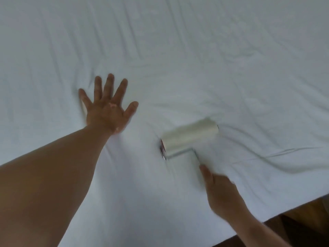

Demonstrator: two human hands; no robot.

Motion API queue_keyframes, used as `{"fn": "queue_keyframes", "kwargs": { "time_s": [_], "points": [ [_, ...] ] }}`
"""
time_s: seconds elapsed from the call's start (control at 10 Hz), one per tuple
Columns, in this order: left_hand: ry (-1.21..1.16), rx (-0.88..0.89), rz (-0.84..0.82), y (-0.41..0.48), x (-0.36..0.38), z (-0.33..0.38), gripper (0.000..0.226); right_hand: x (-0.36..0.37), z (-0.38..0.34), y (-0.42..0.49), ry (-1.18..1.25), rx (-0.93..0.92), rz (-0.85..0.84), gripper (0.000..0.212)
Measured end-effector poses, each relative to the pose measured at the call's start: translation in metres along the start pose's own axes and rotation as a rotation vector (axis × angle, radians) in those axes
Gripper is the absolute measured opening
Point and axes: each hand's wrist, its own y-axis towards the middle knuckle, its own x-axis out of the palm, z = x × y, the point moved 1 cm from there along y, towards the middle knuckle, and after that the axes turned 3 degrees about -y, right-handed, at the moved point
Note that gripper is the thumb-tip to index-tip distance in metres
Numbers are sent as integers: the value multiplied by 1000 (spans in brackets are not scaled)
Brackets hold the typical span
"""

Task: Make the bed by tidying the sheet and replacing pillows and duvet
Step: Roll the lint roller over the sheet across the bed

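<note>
A white bed sheet (195,59) fills almost the whole view, creased in long folds across its far part and around the hands. My left hand (106,106) lies flat on the sheet with fingers spread, pressing it down left of centre. My right hand (220,191) grips the handle of a lint roller (190,137). The roller's pale drum rests on the sheet just right of my left hand and is blurred. No pillows or duvet are in view.
The bed's near edge runs diagonally along the lower right. Beyond it, a dark wooden floor (306,223) shows in the bottom right corner.
</note>
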Motion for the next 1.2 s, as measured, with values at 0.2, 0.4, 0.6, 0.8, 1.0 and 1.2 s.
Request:
{"fn": "queue_keyframes", "kwargs": {
  "time_s": [0.2,0.4,0.6,0.8,1.0,1.2],
  "points": [
    [0,10,19,29,-6,-19,78,-26,-122,74,56,-109,3,75],
    [13,33,8,69,-24,-58,81,15,-37,13,-8,177,-19,64],
    [15,23,31,93,-20,-58,79,10,-65,39,9,147,28,63],
    [14,-17,64,117,-18,-57,77,-38,-207,130,162,97,7,59],
    [9,-38,70,145,-27,-62,77,-42,-206,112,153,62,-19,66],
    [-8,-50,62,161,-30,-65,82,-30,-174,91,171,91,-3,83]
  ]
}}
